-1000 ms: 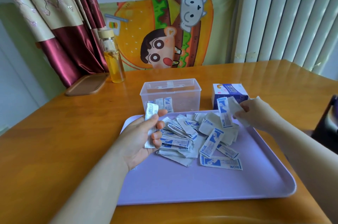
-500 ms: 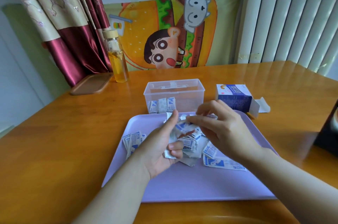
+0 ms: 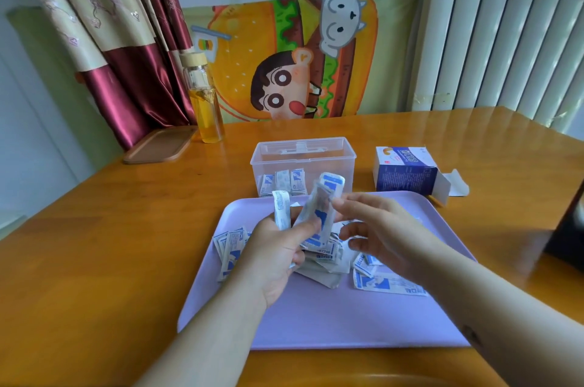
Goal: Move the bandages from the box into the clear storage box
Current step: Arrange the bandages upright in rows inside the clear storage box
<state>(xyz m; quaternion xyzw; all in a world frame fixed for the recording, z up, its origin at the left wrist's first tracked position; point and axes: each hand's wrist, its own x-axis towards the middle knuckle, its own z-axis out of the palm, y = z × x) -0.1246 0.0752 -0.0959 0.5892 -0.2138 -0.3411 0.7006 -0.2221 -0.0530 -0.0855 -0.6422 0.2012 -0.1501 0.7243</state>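
Lavender plastic tray (image 3: 316, 317) sits in the middle of a shiny wooden table (image 3: 104, 244), and that's where most of the bandages are right now. A loose pile of wrapped bandages (image 3: 328, 260) lies around the centre of the tray, with a few more strays (image 3: 230, 247) fanned out at about 9 o'clock and one flat wrapper (image 3: 385, 284) at 3 o'clock.

Left hand (image 3: 278, 257) is curled round a small bunch of bandages (image 3: 319, 213), thumb pressed on the front, and they stick up out of the fist. Right hand (image 3: 382, 235) hovers just beside it with its fingers loose and spread. The index tip is right at the top of the bunch, but I can't tell if it actually touches.

Clear storage box (image 3: 303, 159) is at 12 o'clock just past the tray's edge, lid off, with a short row of bandages (image 3: 282, 181) standing against its front wall. The blue and white cardboard box (image 3: 406, 172) lies at 2 o'clock, end flap hanging open.

As for writing: the wrappers have blue print and tiny text, and the cardboard box has lettering too, but it's all too small to read.

Glass bottle of yellow liquid (image 3: 203, 102) stands at 11 o'clock next to a brown lid (image 3: 158, 146), with a cartoon burger poster (image 3: 290, 61) on the wall behind.
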